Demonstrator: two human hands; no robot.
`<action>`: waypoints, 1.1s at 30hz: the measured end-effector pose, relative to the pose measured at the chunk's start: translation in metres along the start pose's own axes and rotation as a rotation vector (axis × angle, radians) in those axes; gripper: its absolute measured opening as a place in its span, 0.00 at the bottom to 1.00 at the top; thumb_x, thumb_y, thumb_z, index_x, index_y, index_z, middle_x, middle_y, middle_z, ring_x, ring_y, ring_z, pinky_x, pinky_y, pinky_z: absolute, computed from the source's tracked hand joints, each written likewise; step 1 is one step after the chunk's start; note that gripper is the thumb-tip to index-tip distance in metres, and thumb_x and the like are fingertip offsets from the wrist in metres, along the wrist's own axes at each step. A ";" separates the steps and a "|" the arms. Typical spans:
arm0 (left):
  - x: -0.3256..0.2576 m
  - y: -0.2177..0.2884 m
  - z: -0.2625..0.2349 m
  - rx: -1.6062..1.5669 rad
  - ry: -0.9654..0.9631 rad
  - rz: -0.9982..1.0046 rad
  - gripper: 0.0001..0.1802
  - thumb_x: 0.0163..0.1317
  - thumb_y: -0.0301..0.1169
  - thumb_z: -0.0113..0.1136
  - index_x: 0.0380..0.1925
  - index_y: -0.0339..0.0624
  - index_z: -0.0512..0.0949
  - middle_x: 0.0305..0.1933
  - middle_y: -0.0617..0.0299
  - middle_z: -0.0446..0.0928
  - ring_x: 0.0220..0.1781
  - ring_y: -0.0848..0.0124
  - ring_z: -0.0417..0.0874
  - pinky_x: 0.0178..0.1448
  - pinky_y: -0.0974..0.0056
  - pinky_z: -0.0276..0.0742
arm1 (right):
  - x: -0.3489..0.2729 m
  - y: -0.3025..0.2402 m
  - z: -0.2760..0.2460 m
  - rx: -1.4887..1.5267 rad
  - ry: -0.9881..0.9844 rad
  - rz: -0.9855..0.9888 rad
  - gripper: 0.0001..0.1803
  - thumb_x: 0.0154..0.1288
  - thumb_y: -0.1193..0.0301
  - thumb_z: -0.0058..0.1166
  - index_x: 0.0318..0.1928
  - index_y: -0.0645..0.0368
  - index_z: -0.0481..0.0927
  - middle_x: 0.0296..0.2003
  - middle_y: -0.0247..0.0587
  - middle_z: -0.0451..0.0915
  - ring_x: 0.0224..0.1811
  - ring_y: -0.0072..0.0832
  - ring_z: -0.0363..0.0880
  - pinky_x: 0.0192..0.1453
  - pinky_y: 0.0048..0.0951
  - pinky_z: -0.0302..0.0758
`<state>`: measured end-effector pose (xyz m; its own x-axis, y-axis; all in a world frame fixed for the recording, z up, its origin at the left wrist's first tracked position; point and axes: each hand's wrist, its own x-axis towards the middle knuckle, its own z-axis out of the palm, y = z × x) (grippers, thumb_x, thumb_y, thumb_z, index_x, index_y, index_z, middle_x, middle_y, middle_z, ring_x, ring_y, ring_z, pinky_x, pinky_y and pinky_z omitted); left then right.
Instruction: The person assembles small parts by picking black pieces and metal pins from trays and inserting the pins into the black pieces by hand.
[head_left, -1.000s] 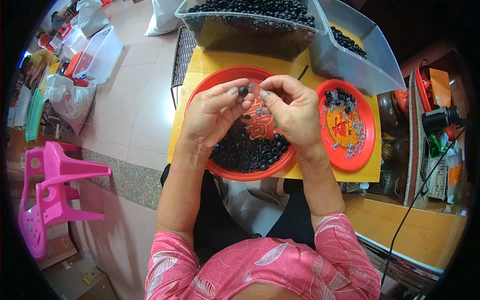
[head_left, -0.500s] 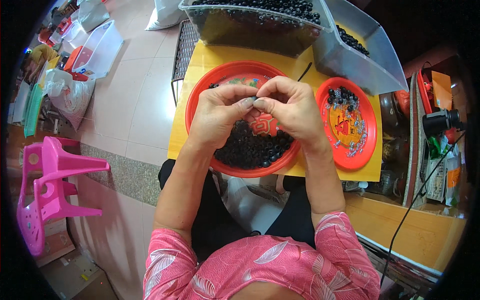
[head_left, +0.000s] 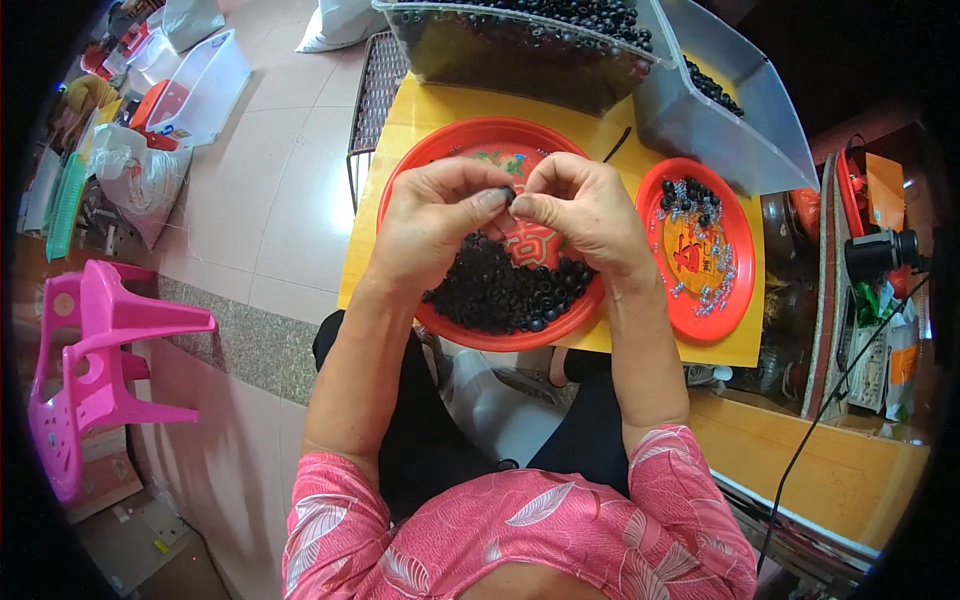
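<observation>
My left hand (head_left: 418,215) pinches a small round black piece (head_left: 507,194) between thumb and fingertips. Right beside it, my right hand (head_left: 592,215) is closed in a pinch; whatever is between its fingertips is too small to make out. Both hands hover over a large round red tray (head_left: 490,127) with a printed pattern. A heap of small black ring-shaped pieces (head_left: 490,290) covers the tray's near half. To the right, a smaller red oval tray (head_left: 742,275) carries tiny clear pieces (head_left: 712,296) and some black pieces with clear parts (head_left: 690,196).
Two clear plastic bins (head_left: 520,62) (head_left: 735,150) of black pieces stand at the table's far side. The trays rest on a yellow tabletop (head_left: 365,255). A pink plastic stool (head_left: 110,330) stands on the left floor. A black cable (head_left: 815,425) runs down the right.
My fingertips have parted slightly, so the black piece in my left hand now shows. The whole view has shifted a little; the trays and bins stay in place.
</observation>
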<state>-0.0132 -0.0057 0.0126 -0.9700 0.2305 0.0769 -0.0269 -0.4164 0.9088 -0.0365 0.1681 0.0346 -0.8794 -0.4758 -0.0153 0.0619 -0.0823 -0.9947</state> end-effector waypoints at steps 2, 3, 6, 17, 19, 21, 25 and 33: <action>0.004 0.000 -0.006 -0.111 0.053 -0.014 0.09 0.56 0.22 0.53 0.38 0.32 0.74 0.31 0.57 0.77 0.28 0.73 0.78 0.34 0.70 0.76 | 0.001 0.003 -0.001 -0.078 0.056 -0.011 0.09 0.50 0.74 0.60 0.28 0.65 0.74 0.23 0.37 0.77 0.28 0.26 0.78 0.33 0.22 0.74; 0.005 0.001 -0.009 -0.218 0.108 -0.028 0.09 0.57 0.22 0.52 0.39 0.32 0.74 0.32 0.57 0.77 0.29 0.73 0.78 0.34 0.70 0.76 | 0.001 0.005 -0.002 -0.400 0.084 -0.109 0.09 0.49 0.73 0.59 0.29 0.64 0.75 0.24 0.40 0.77 0.29 0.30 0.78 0.34 0.25 0.74; 0.008 0.004 -0.018 -0.342 0.171 -0.085 0.10 0.58 0.22 0.50 0.40 0.33 0.73 0.33 0.55 0.76 0.30 0.72 0.78 0.35 0.70 0.76 | 0.001 0.013 0.006 -0.904 0.093 -0.282 0.07 0.47 0.73 0.54 0.29 0.62 0.77 0.27 0.46 0.77 0.32 0.41 0.76 0.38 0.34 0.73; 0.006 0.002 -0.017 -0.463 0.047 -0.134 0.15 0.55 0.21 0.53 0.44 0.32 0.71 0.37 0.51 0.75 0.36 0.69 0.78 0.40 0.68 0.76 | 0.003 0.032 0.024 -1.282 0.134 -0.360 0.05 0.49 0.79 0.47 0.28 0.64 0.75 0.29 0.47 0.76 0.35 0.38 0.74 0.41 0.36 0.71; 0.006 0.001 -0.017 -0.452 0.011 -0.122 0.15 0.54 0.21 0.54 0.44 0.32 0.71 0.37 0.52 0.76 0.35 0.69 0.78 0.39 0.68 0.76 | 0.003 0.026 0.018 -1.161 0.165 -0.396 0.05 0.50 0.79 0.47 0.30 0.65 0.75 0.29 0.45 0.76 0.33 0.34 0.75 0.40 0.34 0.71; 0.005 -0.001 -0.017 -0.443 -0.017 -0.116 0.14 0.54 0.22 0.54 0.43 0.33 0.71 0.37 0.54 0.76 0.34 0.70 0.78 0.38 0.68 0.75 | 0.000 0.010 0.011 -0.391 0.091 -0.137 0.08 0.52 0.79 0.50 0.35 0.67 0.76 0.28 0.39 0.77 0.29 0.24 0.74 0.37 0.27 0.71; 0.005 -0.004 -0.009 -0.450 -0.071 -0.098 0.13 0.54 0.23 0.55 0.41 0.35 0.72 0.34 0.57 0.76 0.32 0.71 0.77 0.36 0.69 0.74 | 0.000 0.004 -0.011 0.230 0.088 0.026 0.06 0.55 0.80 0.52 0.35 0.66 0.78 0.28 0.37 0.78 0.28 0.17 0.74 0.31 0.18 0.71; 0.007 -0.006 -0.002 -0.383 -0.064 -0.079 0.10 0.55 0.21 0.55 0.39 0.35 0.73 0.32 0.59 0.76 0.30 0.73 0.76 0.36 0.69 0.74 | -0.002 -0.004 -0.007 0.348 0.183 0.030 0.07 0.54 0.78 0.54 0.35 0.66 0.77 0.24 0.37 0.78 0.20 0.17 0.74 0.23 0.15 0.71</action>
<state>-0.0198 -0.0032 0.0068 -0.9447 0.3241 0.0496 -0.2002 -0.6902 0.6954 -0.0383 0.1760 0.0376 -0.9423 -0.3215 -0.0933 0.2181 -0.3779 -0.8998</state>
